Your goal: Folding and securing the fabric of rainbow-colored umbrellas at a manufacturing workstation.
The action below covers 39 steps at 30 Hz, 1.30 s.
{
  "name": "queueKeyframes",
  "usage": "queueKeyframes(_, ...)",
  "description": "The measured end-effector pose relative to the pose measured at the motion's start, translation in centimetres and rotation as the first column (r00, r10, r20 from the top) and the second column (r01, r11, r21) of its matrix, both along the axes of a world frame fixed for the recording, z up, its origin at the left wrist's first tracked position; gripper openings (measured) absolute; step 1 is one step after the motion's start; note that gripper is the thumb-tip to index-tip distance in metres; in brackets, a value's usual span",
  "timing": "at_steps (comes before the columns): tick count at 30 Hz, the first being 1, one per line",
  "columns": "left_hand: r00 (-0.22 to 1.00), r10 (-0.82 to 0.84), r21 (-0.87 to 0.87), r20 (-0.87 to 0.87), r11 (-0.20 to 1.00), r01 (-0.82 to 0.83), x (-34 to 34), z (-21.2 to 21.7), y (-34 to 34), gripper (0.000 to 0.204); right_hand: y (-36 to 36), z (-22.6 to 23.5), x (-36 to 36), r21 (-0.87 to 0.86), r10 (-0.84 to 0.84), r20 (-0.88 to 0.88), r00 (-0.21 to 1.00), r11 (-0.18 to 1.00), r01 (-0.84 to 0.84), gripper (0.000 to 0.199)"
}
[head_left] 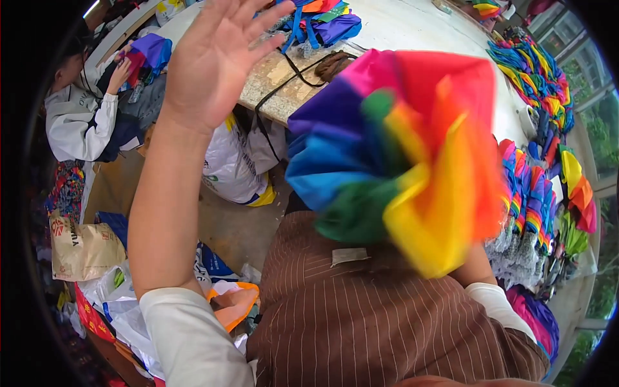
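Note:
My left hand (209, 71) is raised at the upper left, palm showing and fingers spread, with nothing in it. A loose rainbow umbrella (387, 155) with bunched panels of purple, blue, green, yellow, orange and red hangs in front of my body, partly smeared by motion. Behind it, my right forearm comes up from the lower right, and the right hand is hidden by the cloth. Just past my left fingers, a heap of coloured umbrella cloth (335, 29) lies on the white worktable (412, 26).
Rainbow umbrellas (538, 77) are piled along the table's right side, with a row of folded umbrellas (529, 187) nearer me. A black cord (274, 97) trails over the table edge. White sacks (229, 164) stand below. At the left, a person (84, 122) handles coloured cloth.

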<state>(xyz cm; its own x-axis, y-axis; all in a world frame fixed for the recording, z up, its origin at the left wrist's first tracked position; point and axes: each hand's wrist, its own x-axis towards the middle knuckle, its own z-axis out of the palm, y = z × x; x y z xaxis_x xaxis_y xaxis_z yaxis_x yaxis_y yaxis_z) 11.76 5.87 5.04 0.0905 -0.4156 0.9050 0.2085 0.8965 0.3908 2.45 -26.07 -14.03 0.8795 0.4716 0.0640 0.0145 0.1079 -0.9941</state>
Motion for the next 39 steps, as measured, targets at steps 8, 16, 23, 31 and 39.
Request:
queueKeyframes(8, 0.584, 0.735, 0.729, 0.344, 0.183, -0.660, -9.7, -5.0, -2.8, 0.037, 0.0, -0.8, -1.8, -0.381, -0.115, 0.268, 0.957, 0.899, 0.215, 0.050)
queueKeyframes(16, 0.444, 0.868, 0.789, 0.220, 0.109, -0.604, -11.8, -6.5, 3.5, 0.014, -0.8, -2.5, -4.7, -0.616, -0.114, 0.526, 0.843, 0.632, 0.470, 0.054)
queueKeyframes(23, -0.120, 0.630, 0.124, 0.767, -0.329, -0.936, -10.0, -12.2, -1.7, 0.019, 3.4, -0.7, -5.1, -0.660, 0.235, 0.751, 0.617, 0.274, 0.699, 0.052)
queueKeyframes(31, 0.286, 0.837, 0.596, 0.467, -0.058, -0.801, -12.6, -13.6, -3.5, 0.017, -0.4, -6.0, -5.1, -0.073, -0.172, 0.121, 0.978, 0.981, 0.182, 0.054)
queueKeyframes(39, 0.223, 0.958, 0.731, 0.179, 0.022, -0.682, -11.9, -12.6, 0.9, 0.018, -0.5, -5.2, -5.2, 0.248, -0.141, -0.322, 0.936, 0.942, 0.228, 0.055)
